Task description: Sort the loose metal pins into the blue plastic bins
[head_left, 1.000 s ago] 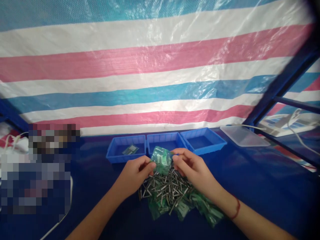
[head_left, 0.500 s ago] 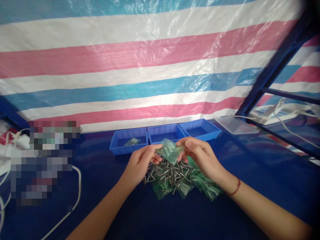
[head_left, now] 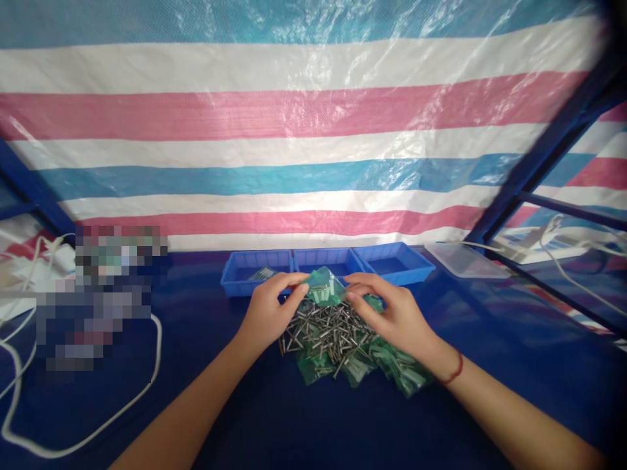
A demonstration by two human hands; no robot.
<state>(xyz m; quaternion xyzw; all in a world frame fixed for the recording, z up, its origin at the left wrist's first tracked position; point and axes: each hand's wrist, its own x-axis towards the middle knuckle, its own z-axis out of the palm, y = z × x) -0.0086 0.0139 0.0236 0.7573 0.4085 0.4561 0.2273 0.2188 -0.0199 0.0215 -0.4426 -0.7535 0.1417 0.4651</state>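
Observation:
A small greenish clear plastic bag (head_left: 325, 287) with several short pale pieces inside is held up between my two hands. My left hand (head_left: 274, 305) pinches its left edge between thumb and fingers. At its right edge, my right hand (head_left: 392, 307) is closed with thumb and fingertips on the plastic. Below the bag lies a pile of loose metal screws or nails (head_left: 337, 333); their exact kind is too small to tell. More green bags (head_left: 399, 369) with pieces in them lie in front of and under the pile.
Three joined blue trays (head_left: 394, 261) stand behind the pile; the left one holds a small bag (head_left: 263, 273). A clear plastic lid (head_left: 465, 260) lies at the right. White cables (head_left: 155, 365) run along the left. Striped sheeting (head_left: 294, 111) hangs behind, between blue frame bars (head_left: 539, 143).
The bag has turned from a slanted, corner-down position to a more level one between my fingers. My right fingers have shifted on its edge. The view has tilted slightly.

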